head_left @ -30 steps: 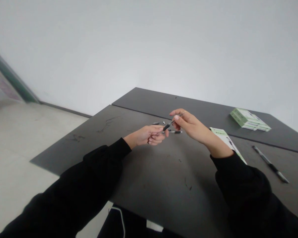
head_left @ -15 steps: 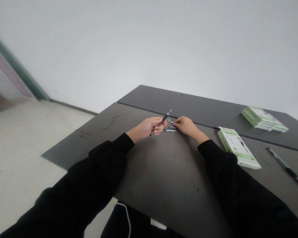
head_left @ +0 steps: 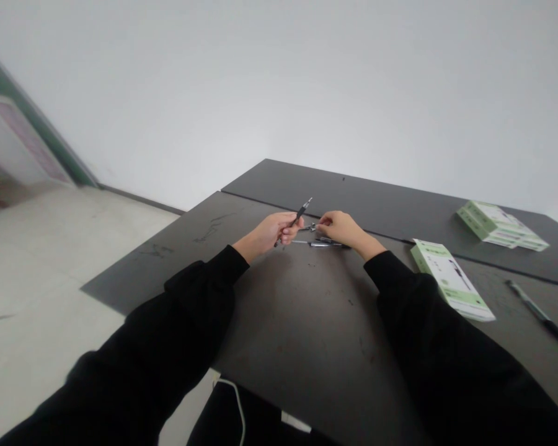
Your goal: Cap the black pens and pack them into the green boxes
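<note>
My left hand (head_left: 279,229) is closed around a black-gripped pen (head_left: 301,212), its bare metallic tip slanting up and to the right. To the right of it, my right hand (head_left: 345,227) is low over the table with thumb and fingertips pinched together beside some small silvery parts (head_left: 312,227). Whether a part is between those fingertips is too small to tell. Below the right hand lie several thin pen pieces (head_left: 325,243), dark and clear, partly hidden by the hand.
On the dark table (head_left: 297,322), a green-and-white box (head_left: 453,280) lies right of my right forearm. More such boxes (head_left: 501,224) are stacked farther back. Another pen (head_left: 542,317) lies at the far right. A pale wall rises behind the table.
The pen in my left hand has shifted slightly up and left. My right hand has moved a little left and up, to the small silvery parts. The view has turned slightly.
</note>
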`<state>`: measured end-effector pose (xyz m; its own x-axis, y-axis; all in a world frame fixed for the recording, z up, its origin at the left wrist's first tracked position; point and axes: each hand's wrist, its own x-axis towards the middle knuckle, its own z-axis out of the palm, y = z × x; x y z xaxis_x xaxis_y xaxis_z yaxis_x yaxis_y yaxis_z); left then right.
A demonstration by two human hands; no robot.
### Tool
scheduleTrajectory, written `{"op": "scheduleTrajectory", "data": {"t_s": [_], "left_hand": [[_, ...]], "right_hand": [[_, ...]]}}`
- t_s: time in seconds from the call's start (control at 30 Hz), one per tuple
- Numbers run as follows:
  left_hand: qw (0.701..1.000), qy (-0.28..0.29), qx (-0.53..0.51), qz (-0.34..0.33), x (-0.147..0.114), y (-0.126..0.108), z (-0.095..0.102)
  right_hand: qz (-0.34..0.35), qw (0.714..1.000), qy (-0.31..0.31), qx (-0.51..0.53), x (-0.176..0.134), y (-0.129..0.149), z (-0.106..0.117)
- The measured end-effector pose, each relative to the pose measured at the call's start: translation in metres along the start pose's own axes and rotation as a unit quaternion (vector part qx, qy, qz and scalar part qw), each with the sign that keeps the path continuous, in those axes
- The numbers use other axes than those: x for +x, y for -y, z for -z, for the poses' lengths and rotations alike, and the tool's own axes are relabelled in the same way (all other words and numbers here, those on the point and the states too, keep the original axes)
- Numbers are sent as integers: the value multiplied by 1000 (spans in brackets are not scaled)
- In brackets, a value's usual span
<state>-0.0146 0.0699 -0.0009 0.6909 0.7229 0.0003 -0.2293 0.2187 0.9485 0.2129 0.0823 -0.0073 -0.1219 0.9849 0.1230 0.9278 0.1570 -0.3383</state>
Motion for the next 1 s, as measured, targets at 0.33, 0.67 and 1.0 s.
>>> {"op": "scheduleTrajectory", "data": {"t_s": [0.33,0.67,1.0], "left_hand": [[1000,9,17,-2,0,2,-5],[999,21,50,-4,1,4,-5],[986,121,106,44,-10,20,-37]], "right_hand": [[13,1000,13,-3,12,11,-19],[41,996,-42,64,-1,9,4],[-37,906,-134,400,-102,-8,57]]}}
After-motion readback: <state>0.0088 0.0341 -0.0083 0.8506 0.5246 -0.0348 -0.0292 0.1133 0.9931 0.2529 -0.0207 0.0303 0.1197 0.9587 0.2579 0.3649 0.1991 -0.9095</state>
